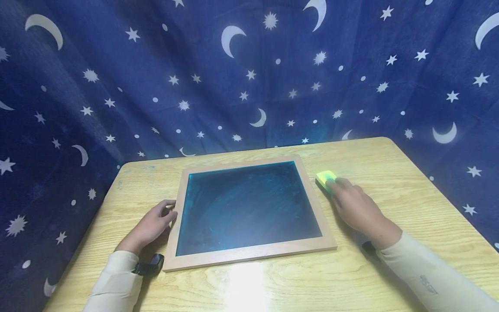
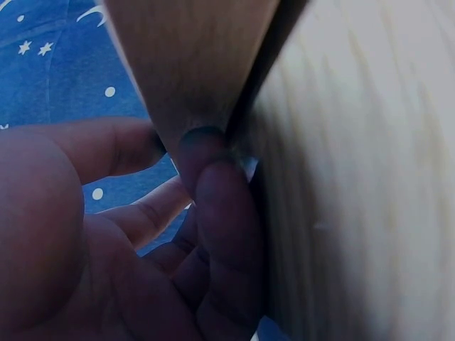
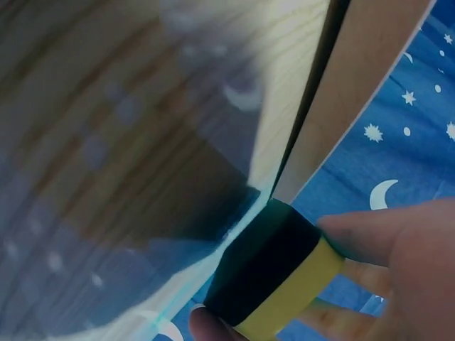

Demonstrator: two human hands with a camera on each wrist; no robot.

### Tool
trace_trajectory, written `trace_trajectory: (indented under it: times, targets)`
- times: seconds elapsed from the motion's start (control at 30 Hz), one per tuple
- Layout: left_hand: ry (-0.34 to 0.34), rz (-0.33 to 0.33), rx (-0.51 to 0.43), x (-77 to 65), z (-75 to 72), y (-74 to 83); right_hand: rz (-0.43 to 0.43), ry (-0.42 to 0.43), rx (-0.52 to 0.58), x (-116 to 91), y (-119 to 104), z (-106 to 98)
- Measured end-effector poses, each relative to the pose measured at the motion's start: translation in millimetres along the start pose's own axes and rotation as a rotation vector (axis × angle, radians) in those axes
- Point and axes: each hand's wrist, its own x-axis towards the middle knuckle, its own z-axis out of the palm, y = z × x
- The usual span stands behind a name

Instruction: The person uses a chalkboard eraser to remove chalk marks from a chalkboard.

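Observation:
A chalkboard with a light wooden frame lies on the table, its dark surface smeared with faint blue-green chalk. At its left edge, my left hand holds the frame with thumb and curled fingers; the left wrist view shows these fingertips against the frame's side. To the right of the board, my right hand grips a chalkboard eraser with a yellow back. Its black felt side shows in the right wrist view, low beside the frame and close to the tabletop.
The wooden table has blue chalk marks near its far left corner. A dark blue curtain with moons and stars hangs behind and along both sides. Black bands, one at each wrist, sit by the sleeves.

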Motion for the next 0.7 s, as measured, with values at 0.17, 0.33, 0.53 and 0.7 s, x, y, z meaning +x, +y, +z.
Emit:
trace_trajectory:
  times: [0.17,0.33,0.53,0.7]
  targets:
    - [-0.001,0.002,0.0,0.9,-0.4,-0.5,-0.015,-0.034,0.002,-1.6,-0.7,3.4]
    - [-0.002,0.002,0.002,2.4,-0.1,-2.3,-0.044,-0.046,0.005,-3.9,-0.6,7.3]
    - [-0.004,-0.003,-0.005,3.7,0.8,-4.4,-0.024,-0.071,-0.003,-3.9,-1.3,8.2]
    - [-0.004,-0.007,-0.004,4.0,0.8,-3.9,0.024,-0.094,-0.006,-3.9,-1.6,6.0]
